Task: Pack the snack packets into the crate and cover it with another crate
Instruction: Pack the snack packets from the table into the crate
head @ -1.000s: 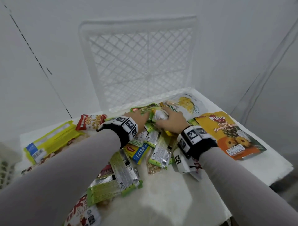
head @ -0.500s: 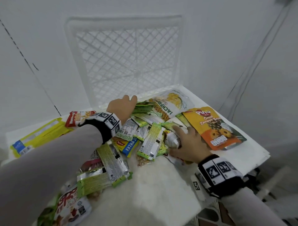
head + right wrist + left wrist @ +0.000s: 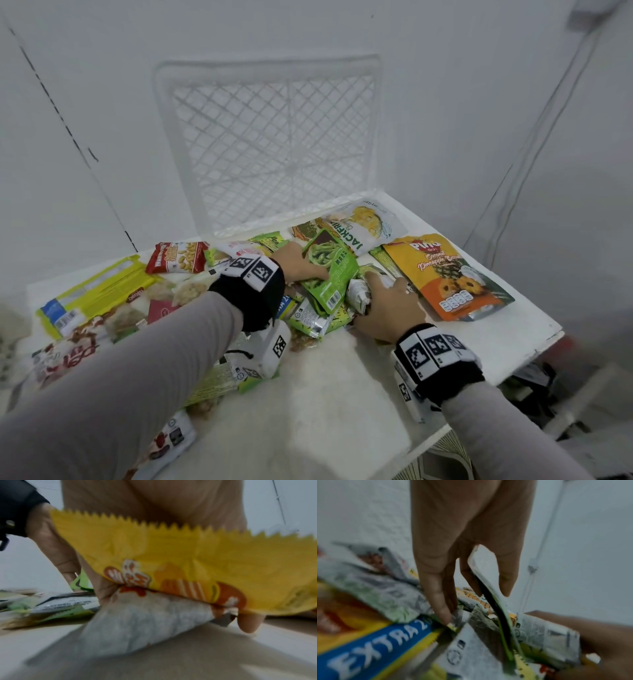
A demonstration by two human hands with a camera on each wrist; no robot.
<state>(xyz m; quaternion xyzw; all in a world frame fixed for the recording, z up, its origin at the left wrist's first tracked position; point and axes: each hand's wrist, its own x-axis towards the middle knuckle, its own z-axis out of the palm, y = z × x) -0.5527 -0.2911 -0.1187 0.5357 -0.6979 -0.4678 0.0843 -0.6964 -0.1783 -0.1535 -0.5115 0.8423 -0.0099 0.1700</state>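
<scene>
Many snack packets lie in a pile [image 3: 308, 318] on a white table [image 3: 342, 411]. A white lattice crate [image 3: 267, 144] stands upright at the table's back against the wall. My left hand [image 3: 308, 270] pinches a green packet [image 3: 329, 274] and holds it tilted on edge; in the left wrist view its thin edge [image 3: 498, 608] runs between my fingers and thumb [image 3: 506, 574]. Just right of it, my right hand [image 3: 383, 291] grips a bunch of packets, a yellow one [image 3: 171, 561] with a zigzag edge and a silver-white one [image 3: 145, 615].
An orange pineapple pouch [image 3: 445, 274] and a jackfruit pouch [image 3: 366, 226] lie at the back right. At the left are a long yellow pack [image 3: 92, 298] and a red peanut packet [image 3: 178, 262]. A blue "EXTRA" packet [image 3: 385, 639] lies under my left hand. The table's right edge [image 3: 534, 346] is close.
My left hand, which lay flat on the pile's far side, now holds a green packet raised on edge. My right hand has moved up beside it with its packets.
</scene>
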